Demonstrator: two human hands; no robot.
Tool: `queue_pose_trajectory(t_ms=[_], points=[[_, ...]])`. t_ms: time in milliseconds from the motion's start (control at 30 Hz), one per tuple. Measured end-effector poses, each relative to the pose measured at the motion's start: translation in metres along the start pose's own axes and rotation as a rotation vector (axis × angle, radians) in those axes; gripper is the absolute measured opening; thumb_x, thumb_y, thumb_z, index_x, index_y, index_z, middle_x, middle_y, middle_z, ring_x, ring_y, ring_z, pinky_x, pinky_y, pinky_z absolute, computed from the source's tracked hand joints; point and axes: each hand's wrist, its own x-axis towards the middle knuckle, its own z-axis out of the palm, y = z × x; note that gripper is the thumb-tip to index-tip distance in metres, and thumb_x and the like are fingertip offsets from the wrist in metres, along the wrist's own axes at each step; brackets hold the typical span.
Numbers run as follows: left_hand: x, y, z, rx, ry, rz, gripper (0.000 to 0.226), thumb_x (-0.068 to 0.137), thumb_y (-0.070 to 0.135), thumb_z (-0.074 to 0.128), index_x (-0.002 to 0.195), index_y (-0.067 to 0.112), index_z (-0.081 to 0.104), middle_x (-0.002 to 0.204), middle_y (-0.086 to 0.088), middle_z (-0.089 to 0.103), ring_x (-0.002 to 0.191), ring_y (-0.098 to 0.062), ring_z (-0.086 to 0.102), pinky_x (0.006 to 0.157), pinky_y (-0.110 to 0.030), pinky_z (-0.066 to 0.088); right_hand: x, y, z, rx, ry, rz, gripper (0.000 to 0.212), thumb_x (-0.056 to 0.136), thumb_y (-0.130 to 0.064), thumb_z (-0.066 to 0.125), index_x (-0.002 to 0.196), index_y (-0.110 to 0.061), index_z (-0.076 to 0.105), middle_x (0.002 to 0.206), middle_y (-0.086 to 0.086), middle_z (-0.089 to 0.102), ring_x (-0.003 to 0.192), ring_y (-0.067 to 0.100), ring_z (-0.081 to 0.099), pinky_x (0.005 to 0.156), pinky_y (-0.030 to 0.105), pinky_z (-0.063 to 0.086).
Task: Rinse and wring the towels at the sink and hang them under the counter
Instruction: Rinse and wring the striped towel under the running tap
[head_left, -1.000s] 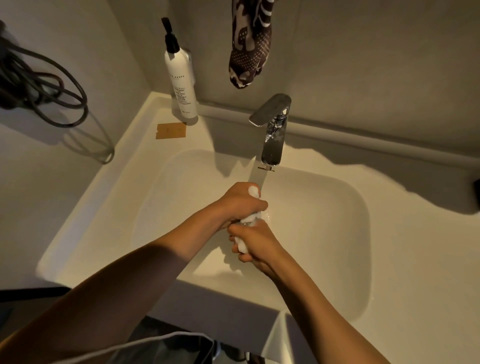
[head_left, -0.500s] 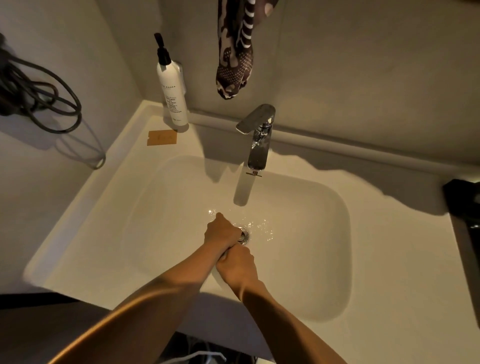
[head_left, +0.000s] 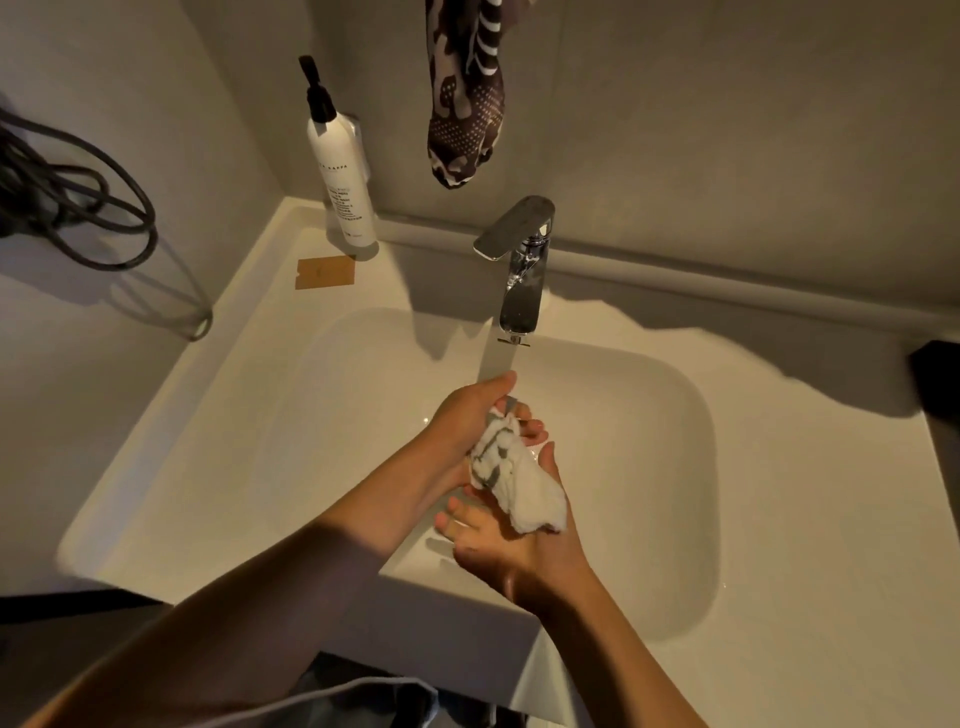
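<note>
A small white towel (head_left: 514, 480) with grey stripes is bunched up over the white sink basin (head_left: 322, 415). My left hand (head_left: 467, 415) grips its upper end, fingers curled around it, just under the chrome faucet (head_left: 519, 280). My right hand (head_left: 511, 545) lies palm up beneath the towel's lower end, fingers spread, cradling it. Water runs from the spout down toward my left hand.
A white pump bottle (head_left: 343, 171) stands at the sink's back left corner, with a brown card (head_left: 325, 272) beside it. A dark patterned cloth (head_left: 465, 104) hangs on the wall above the faucet. Dark cables (head_left: 78, 208) hang on the left wall. A dark object (head_left: 940, 374) sits at the right edge.
My hands were clenched together low in the basin near the drain; now they have risen under the spout, and my right hand has opened so the towel shows, loosened.
</note>
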Motion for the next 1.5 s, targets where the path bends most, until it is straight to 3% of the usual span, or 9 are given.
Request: queue_pose_trajectory(t_ms=[100, 200, 433, 600, 700, 833, 1000, 1167, 1500], points=[[-0.011, 0.005, 0.005, 0.294, -0.149, 0.065, 0.039, 0.098, 0.024, 0.058, 0.064, 0.007, 0.064, 0.062, -0.010, 0.070, 0.079, -0.030, 0.074, 0.081, -0.037, 0.054, -0.010, 0.003, 0.006, -0.032, -0.121, -0.149, 0.037, 0.085, -0.034, 0.067, 0.103, -0.003, 0.070, 0.085, 0.019, 0.075, 0.079, 0.034, 0.072, 0.060, 0.038, 0.061], [-0.014, 0.016, 0.000, 0.522, -0.246, 0.089, 0.033, 0.100, 0.022, 0.056, 0.070, 0.009, 0.055, 0.062, -0.008, 0.062, 0.077, -0.031, 0.072, 0.070, -0.034, 0.055, -0.028, -0.010, 0.014, -0.042, -0.468, 0.016, 0.040, 0.081, 0.001, 0.072, 0.119, 0.003, 0.062, 0.104, 0.027, 0.070, 0.067, 0.030, 0.068, 0.049, 0.031, 0.057], [0.003, 0.022, 0.008, 0.469, 0.010, 0.109, 0.033, 0.093, 0.009, 0.060, 0.061, 0.009, 0.050, 0.047, -0.005, 0.049, 0.040, -0.020, 0.049, 0.047, -0.025, 0.047, -0.018, -0.020, 0.042, -0.711, -0.047, -0.256, 0.019, 0.087, -0.001, 0.064, 0.083, -0.013, 0.050, 0.056, 0.001, 0.043, 0.042, 0.009, 0.037, 0.037, 0.018, 0.023], [0.019, 0.013, 0.008, 0.571, 0.219, 0.126, 0.039, 0.085, 0.006, 0.054, 0.049, 0.012, 0.045, 0.048, -0.008, 0.048, 0.038, -0.021, 0.045, 0.061, -0.036, 0.050, -0.004, -0.015, 0.042, -1.177, 0.309, -0.505, 0.009, 0.078, -0.006, 0.058, 0.073, -0.014, 0.055, 0.060, 0.007, 0.055, 0.046, 0.017, 0.050, 0.039, 0.024, 0.037], [0.028, 0.002, 0.006, 0.741, 0.325, 0.124, 0.030, 0.086, 0.014, 0.057, 0.056, 0.008, 0.057, 0.060, -0.010, 0.060, 0.059, -0.027, 0.056, 0.067, -0.032, 0.048, 0.014, -0.007, 0.034, -1.315, 0.441, -0.588, 0.009, 0.080, -0.013, 0.059, 0.083, -0.021, 0.057, 0.074, 0.007, 0.066, 0.057, 0.021, 0.063, 0.044, 0.026, 0.048], [0.035, -0.014, -0.001, 0.913, 0.426, 0.094, 0.026, 0.086, 0.018, 0.058, 0.097, -0.003, 0.069, 0.096, -0.017, 0.072, 0.090, -0.034, 0.068, 0.052, -0.025, 0.037, 0.025, 0.005, 0.023, -1.362, 0.487, -0.676, 0.015, 0.083, -0.016, 0.060, 0.087, -0.030, 0.057, 0.091, 0.004, 0.068, 0.087, 0.031, 0.070, 0.072, 0.040, 0.059], [0.033, -0.032, -0.013, 1.024, 0.497, 0.060, 0.031, 0.082, 0.010, 0.054, 0.055, 0.010, 0.038, 0.058, -0.004, 0.047, 0.051, -0.017, 0.040, 0.046, -0.027, 0.025, 0.031, 0.020, 0.007, -1.426, 0.523, -0.602, 0.023, 0.084, -0.019, 0.058, 0.104, -0.016, 0.068, 0.100, 0.007, 0.072, 0.087, 0.027, 0.067, 0.071, 0.032, 0.051], [0.034, -0.049, -0.027, 1.093, 0.526, 0.049, 0.034, 0.083, 0.012, 0.056, 0.055, 0.012, 0.036, 0.059, -0.003, 0.045, 0.053, -0.019, 0.039, 0.048, -0.028, 0.026, 0.038, 0.032, -0.002, -1.469, 0.537, -0.545, 0.022, 0.084, -0.022, 0.060, 0.103, -0.015, 0.069, 0.089, 0.001, 0.067, 0.075, 0.018, 0.061, 0.061, 0.025, 0.043], [0.026, -0.048, -0.032, 0.961, 0.487, -0.059, 0.030, 0.084, 0.016, 0.057, 0.058, 0.011, 0.041, 0.061, -0.004, 0.049, 0.057, -0.021, 0.047, 0.052, -0.026, 0.034, 0.037, 0.036, -0.010, -1.523, 0.565, -0.507, 0.035, 0.077, -0.033, 0.054, 0.110, -0.024, 0.064, 0.100, 0.001, 0.073, 0.090, 0.024, 0.068, 0.079, 0.035, 0.057]])
